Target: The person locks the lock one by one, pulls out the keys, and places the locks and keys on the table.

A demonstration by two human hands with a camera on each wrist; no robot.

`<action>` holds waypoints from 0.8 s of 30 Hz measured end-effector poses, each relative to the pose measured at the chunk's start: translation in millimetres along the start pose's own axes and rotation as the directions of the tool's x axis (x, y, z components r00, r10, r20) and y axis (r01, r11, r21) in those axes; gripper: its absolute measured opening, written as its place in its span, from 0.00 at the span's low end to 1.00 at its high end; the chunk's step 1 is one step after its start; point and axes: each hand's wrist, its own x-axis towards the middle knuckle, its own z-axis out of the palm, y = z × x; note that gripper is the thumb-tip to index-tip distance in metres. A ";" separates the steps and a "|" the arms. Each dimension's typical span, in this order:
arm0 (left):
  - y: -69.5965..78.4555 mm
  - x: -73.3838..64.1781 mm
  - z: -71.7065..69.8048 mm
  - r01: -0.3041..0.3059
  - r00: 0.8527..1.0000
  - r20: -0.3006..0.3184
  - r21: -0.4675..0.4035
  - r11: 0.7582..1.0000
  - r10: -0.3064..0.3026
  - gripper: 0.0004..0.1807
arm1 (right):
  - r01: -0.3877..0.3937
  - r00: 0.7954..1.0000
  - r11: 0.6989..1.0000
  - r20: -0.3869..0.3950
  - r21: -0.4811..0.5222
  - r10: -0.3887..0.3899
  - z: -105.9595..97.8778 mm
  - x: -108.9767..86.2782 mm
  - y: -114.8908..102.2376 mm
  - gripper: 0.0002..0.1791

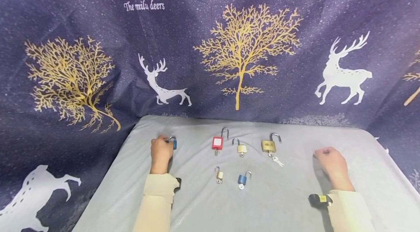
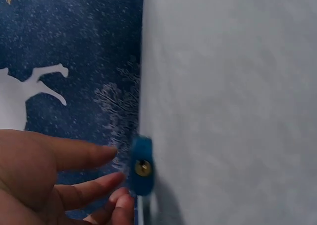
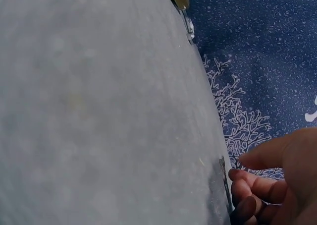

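Note:
Beside a blue padlock [image 1: 175,145] on the table's left side is my left hand [image 1: 161,150]. In the left wrist view the padlock's brass keyhole [image 2: 143,168] faces the camera, and a narrow gap separates the lock from the extended thumb and loosely bent fingers [image 2: 89,191]. My right hand [image 1: 333,164] is low over the table's right side. At its fingertips lies a small, thin metal piece [image 3: 226,185], seen edge-on and partly in shadow. The thumb and index finger stand slightly apart, with nothing visible between them.
Mid-table lie a red padlock [image 1: 217,143], a pale brass one [image 1: 241,149], a large gold one [image 1: 269,146], a small brass one [image 1: 220,176] and another blue one [image 1: 242,179]. Their shackles are open, with keys below. A patterned curtain [image 1: 210,42] hangs behind the grey-covered table [image 1: 197,206].

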 end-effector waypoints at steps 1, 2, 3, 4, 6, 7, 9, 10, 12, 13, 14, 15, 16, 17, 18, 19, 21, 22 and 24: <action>1.9 -0.5 0.0 0.000 1.000 0.002 -0.010 1.000 0.000 0.20 | 0.000 1.000 1.000 0.003 0.004 0.000 -0.2 -0.3 -0.3 0.31; 3.9 -1.2 -0.1 -0.004 1.000 0.003 -0.020 1.000 0.004 0.20 | 0.002 1.000 1.000 0.001 0.010 -0.002 -0.3 -0.5 -0.8 0.30; 5.8 -1.3 0.1 -0.009 1.000 0.005 -0.030 1.000 0.009 0.19 | 0.006 1.000 1.000 -0.003 0.016 -0.006 -0.3 -0.7 -1.7 0.30; 7.5 -1.8 0.0 -0.019 1.000 0.008 -0.035 0.999 0.019 0.19 | 0.012 1.000 1.000 -0.008 0.019 -0.011 0.0 -1.0 -2.6 0.30; 10.8 -2.5 0.1 -0.040 0.999 0.011 -0.040 0.998 0.040 0.18 | 0.024 1.000 0.999 -0.019 0.031 -0.024 0.6 -1.9 -5.9 0.28; 12.3 -2.9 0.3 -0.044 0.999 0.015 -0.044 0.998 0.045 0.18 | 0.029 0.999 0.999 -0.020 0.042 -0.028 1.0 -2.6 -8.3 0.28; 15.0 -3.8 0.7 -0.056 0.998 0.017 -0.055 0.997 0.057 0.18 | 0.043 0.999 0.998 -0.024 0.052 -0.042 2.2 -4.3 -13.2 0.27; 16.4 -4.5 0.7 -0.059 0.998 0.022 -0.061 0.996 0.060 0.19 | 0.050 0.998 0.997 -0.026 0.054 -0.049 3.0 -5.3 -15.9 0.27; 18.6 -5.8 1.6 -0.060 0.997 0.048 -0.075 0.995 0.064 0.20 | 0.068 0.998 0.995 -0.021 0.066 -0.067 4.6 -7.4 -21.6 0.26; 19.5 -6.5 2.4 -0.056 0.996 0.061 -0.084 0.995 0.061 0.20 | 0.079 0.997 0.995 -0.020 0.064 -0.078 5.7 -8.4 -23.9 0.26; 20.4 -7.5 3.0 -0.054 0.995 0.075 -0.093 0.994 0.061 0.21 | 0.090 0.996 0.994 -0.017 0.061 -0.089 6.9 -9.5 -26.3 0.26; 21.2 -8.3 3.8 -0.052 0.994 0.088 -0.099 0.994 0.060 0.21 | 0.095 0.995 0.993 -0.011 0.065 -0.094 8.1 -10.5 -28.8 0.26; 21.9 -9.1 4.8 -0.054 0.993 0.097 -0.103 0.993 0.064 0.21 | 0.106 0.994 0.992 -0.007 0.063 -0.105 9.5 -11.3 -30.9 0.25; 22.8 -9.9 5.7 -0.058 0.992 0.101 -0.107 0.993 0.069 0.21 | 0.114 0.993 0.991 0.000 0.065 -0.115 10.9 -12.1 -33.3 0.25; 23.7 -10.7 6.6 -0.063 0.992 0.099 -0.110 0.992 0.074 0.20 | 0.119 0.993 0.991 0.011 0.065 -0.120 12.4 -12.8 -35.7 0.25; 24.7 -11.3 7.6 -0.067 0.992 0.099 -0.112 0.991 0.078 0.20 | 0.127 0.992 0.990 0.014 0.060 -0.129 14.2 -13.2 -38.2 0.25; 27.5 -12.7 9.0 -0.079 0.991 0.094 -0.110 0.991 0.090 0.19 | 0.146 0.989 0.988 0.028 0.052 -0.147 17.9 -14.2 -43.6 0.25; 29.1 -13.9 9.5 -0.084 0.991 0.095 -0.109 0.991 0.094 0.19 | 0.162 0.986 0.986 0.030 0.044 -0.164 20.1 -14.7 -46.1 0.25; 32.0 -16.0 10.5 -0.090 0.989 0.103 -0.110 0.990 0.102 0.19 | 0.190 0.981 0.981 0.044 0.027 -0.191 24.9 -15.4 -50.4 0.24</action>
